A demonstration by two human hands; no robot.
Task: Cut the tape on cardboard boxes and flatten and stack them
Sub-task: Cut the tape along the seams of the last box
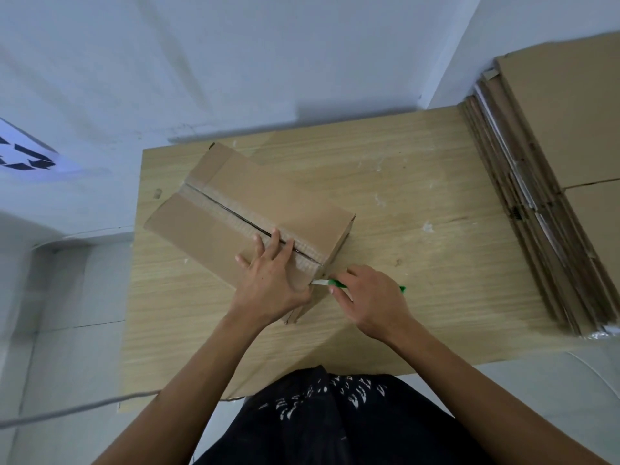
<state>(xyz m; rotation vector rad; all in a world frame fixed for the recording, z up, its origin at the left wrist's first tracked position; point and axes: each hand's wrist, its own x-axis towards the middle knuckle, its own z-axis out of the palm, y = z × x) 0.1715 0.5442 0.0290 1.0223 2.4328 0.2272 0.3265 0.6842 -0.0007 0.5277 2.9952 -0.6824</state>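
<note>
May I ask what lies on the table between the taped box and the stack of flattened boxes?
Head view: bare wooden table with pale flecks; close by the box, the right hand grips a green cutter.

One camera, riding on the person's head, aimed forward and steeply down over the table point(419, 203). It's close in: left hand point(271, 280) and right hand point(369, 297) land mid-frame, arms point(188, 380) running up from the bottom edge. Wide lens, catching the wall point(235, 62) up top and bowing the table's edges.
</note>
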